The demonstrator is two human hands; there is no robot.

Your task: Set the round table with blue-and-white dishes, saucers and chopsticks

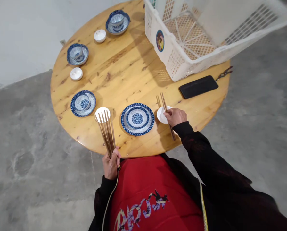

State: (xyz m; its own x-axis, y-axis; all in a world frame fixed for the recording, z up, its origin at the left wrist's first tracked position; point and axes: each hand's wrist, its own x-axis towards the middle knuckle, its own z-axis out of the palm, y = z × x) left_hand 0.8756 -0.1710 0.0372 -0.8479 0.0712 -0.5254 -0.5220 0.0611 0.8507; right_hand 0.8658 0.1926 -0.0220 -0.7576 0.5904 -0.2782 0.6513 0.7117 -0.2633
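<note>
A bundle of several wooden chopsticks is gripped in my left hand at the table's near edge, tips pointing up and away. My right hand pinches a pair of chopsticks over a small white dish, partly covering it. Between my hands lies a blue-and-white plate with a smaller patterned piece on it. Behind the bundle's tips sits another small white dish. To its left is a blue-and-white plate with a bowl on it.
More plates with bowls and small white dishes stand along the round wooden table's far left side. A white plastic basket occupies the back right. Before it lies a black phone with a strap.
</note>
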